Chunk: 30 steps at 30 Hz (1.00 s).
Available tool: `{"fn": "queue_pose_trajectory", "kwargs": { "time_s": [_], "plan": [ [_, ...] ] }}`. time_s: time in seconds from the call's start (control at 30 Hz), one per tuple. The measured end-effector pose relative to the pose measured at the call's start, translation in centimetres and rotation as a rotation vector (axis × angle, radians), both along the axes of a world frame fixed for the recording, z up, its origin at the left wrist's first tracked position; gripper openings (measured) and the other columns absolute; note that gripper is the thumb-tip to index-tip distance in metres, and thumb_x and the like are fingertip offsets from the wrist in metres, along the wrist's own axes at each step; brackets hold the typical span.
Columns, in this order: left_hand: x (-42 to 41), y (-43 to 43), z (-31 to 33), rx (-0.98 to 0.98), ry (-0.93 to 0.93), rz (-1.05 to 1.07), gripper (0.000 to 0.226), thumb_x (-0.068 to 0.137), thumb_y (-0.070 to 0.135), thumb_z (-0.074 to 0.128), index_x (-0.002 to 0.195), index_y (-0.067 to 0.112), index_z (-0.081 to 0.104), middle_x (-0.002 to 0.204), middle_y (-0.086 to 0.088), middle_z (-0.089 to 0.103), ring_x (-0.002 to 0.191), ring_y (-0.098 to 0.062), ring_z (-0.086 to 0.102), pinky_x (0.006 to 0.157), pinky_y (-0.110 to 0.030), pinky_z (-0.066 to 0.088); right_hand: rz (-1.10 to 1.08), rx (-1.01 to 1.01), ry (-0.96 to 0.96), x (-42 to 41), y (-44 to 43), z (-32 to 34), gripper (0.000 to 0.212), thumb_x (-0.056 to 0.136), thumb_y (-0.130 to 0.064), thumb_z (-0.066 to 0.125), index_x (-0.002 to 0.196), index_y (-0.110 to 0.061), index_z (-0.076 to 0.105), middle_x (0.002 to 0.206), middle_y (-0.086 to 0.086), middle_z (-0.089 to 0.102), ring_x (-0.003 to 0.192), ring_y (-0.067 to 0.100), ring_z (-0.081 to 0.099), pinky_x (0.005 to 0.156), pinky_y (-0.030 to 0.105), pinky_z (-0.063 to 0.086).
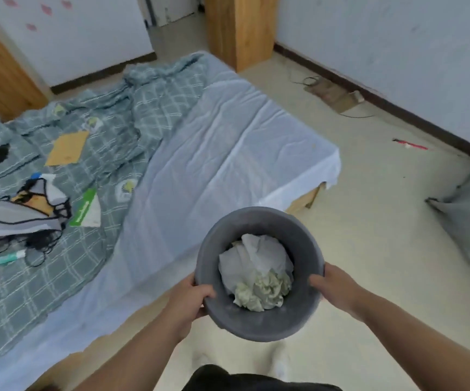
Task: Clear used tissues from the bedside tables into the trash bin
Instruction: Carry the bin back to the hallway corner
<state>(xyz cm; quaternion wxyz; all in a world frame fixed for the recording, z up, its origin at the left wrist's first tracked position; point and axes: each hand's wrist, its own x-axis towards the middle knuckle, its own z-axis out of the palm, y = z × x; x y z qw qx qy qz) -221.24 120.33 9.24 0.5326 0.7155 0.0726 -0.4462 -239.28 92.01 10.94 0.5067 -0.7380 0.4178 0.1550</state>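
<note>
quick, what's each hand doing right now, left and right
Left hand: closed, gripping the near-left rim of the trash bin.
Right hand: closed, gripping the bin's right rim.

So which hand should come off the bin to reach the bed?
Left, probably: the left hand grips the bin on the side nearest the bed, while the right hand holds the opposite rim, over the floor.
</note>
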Motion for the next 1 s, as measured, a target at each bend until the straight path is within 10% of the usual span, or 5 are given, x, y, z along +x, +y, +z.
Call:
{"fn": "queue_pose_trajectory", "kwargs": {
  "time_s": [0.27,0.4,0.53,1.0],
  "plan": [
    [-1.3,-18.7,1.7,0.009,-0.043,-0.501,0.048,0.068,0.009,0.069,0.115,0.014,0.074,0.105,-0.010,0.082,0.100,-0.031,0.077,0.075,-0.038,0.065,-0.399,-0.008,-0.027,-12.8,-8.2,0.5,0.017,0.088,-0.019,0.060,0.101,-0.019,0.070,0.099,-0.003,0.075,0.088,0.011,0.070,0.055,0.013,0.051],
    [-1.6,-25.7,0.2,0.037,-0.041,-0.629,0.041,0.073,0.003,0.066,0.112,0.013,0.075,0.099,-0.011,0.082,0.095,-0.032,0.077,0.070,-0.037,0.064,-0.552,0.006,0.023,-15.1,-10.4,-0.5,0.016,0.086,-0.022,0.058,0.098,-0.021,0.068,0.096,-0.001,0.075,0.089,0.017,0.071,0.066,0.027,0.058],
    [-0.3,-31.1,-1.9,0.067,-0.032,-0.674,0.038,0.082,-0.006,0.061,0.110,0.014,0.075,0.098,-0.012,0.082,0.095,-0.032,0.076,0.068,-0.037,0.064,-0.627,0.041,0.080,-14.1,-13.9,-1.6,0.023,0.082,-0.025,0.056,0.099,-0.018,0.068,0.097,0.005,0.075,0.093,0.026,0.071,0.079,0.040,0.060],
    [9.6,-56.6,-1.8,0.045,-0.023,-0.910,0.043,0.071,0.011,0.071,0.113,0.015,0.073,0.099,-0.005,0.082,0.097,-0.027,0.078,0.073,-0.034,0.064,-0.775,-0.070,0.150,-6.6,-33.6,-0.4,0.017,0.087,-0.029,0.058,0.087,-0.013,0.062,0.083,0.008,0.068,0.066,0.018,0.056,0.056,0.031,0.043]
  ]
}}
